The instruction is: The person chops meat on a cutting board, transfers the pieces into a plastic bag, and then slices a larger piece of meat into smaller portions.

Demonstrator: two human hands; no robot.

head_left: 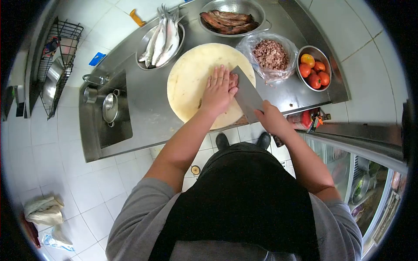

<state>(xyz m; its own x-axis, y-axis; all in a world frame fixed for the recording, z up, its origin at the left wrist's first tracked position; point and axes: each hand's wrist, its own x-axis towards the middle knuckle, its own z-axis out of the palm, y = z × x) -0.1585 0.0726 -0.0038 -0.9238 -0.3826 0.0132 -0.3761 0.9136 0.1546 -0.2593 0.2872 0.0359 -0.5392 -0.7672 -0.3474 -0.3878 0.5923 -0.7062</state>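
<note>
A round, pale chopping board lies on the steel counter. My left hand is flat on it with the fingers stretched out, beside the cleaver's blade. In my right hand is the handle of a wide cleaver, its blade slanting over the board's right side. A small piece of reddish meat shows between my left fingers and the blade; the rest of it is hidden. Right of the board, chopped meat fills a clear plastic bag.
Whole fish stand in a metal bowl at the back left. A colander holds browned meat strips. Tomatoes fill a bowl at the right. A sink with pots is at the left.
</note>
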